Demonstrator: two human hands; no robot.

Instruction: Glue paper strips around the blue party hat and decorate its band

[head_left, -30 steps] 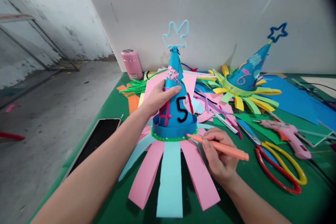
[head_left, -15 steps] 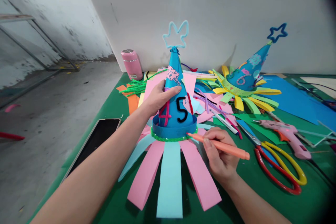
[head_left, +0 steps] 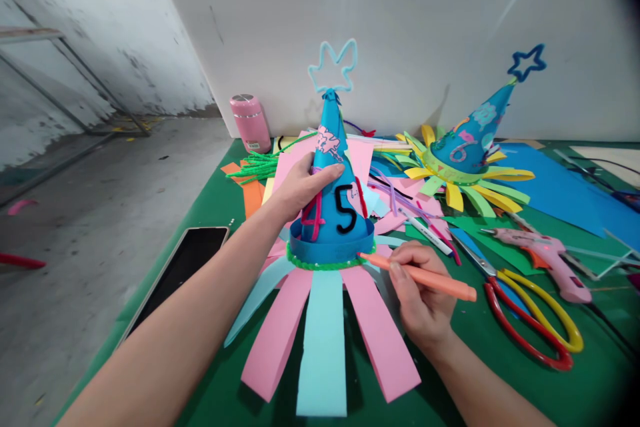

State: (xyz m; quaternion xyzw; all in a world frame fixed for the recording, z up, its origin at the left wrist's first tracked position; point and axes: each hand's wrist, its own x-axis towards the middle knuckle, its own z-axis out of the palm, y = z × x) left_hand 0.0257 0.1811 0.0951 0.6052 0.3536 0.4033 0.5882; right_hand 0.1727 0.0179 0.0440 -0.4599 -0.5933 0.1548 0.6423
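Note:
A blue paper cone hat [head_left: 334, 213] stands upright on the green table [head_left: 220, 387], with "45" in pipe cleaner on its side and a light-blue pipe-cleaner star on top. Pink and light-blue paper strips [head_left: 323, 340] fan out from its base. My left hand [head_left: 300, 187] is wrapped round the cone's middle. My right hand [head_left: 423, 293] is closed on an orange marker [head_left: 425, 277]. The marker's tip touches the right side of the hat's base band.
A second blue cone hat [head_left: 473, 140] with yellow and green strips stands at the back right. Red and yellow scissors [head_left: 530, 320] and a pink glue gun [head_left: 545, 253] lie to the right. A dark phone [head_left: 183, 267] lies left; a pink bottle [head_left: 250, 123] stands behind.
Almost nothing has changed. My right hand and the marker have shifted very slightly; my left hand keeps its hold on the cone.

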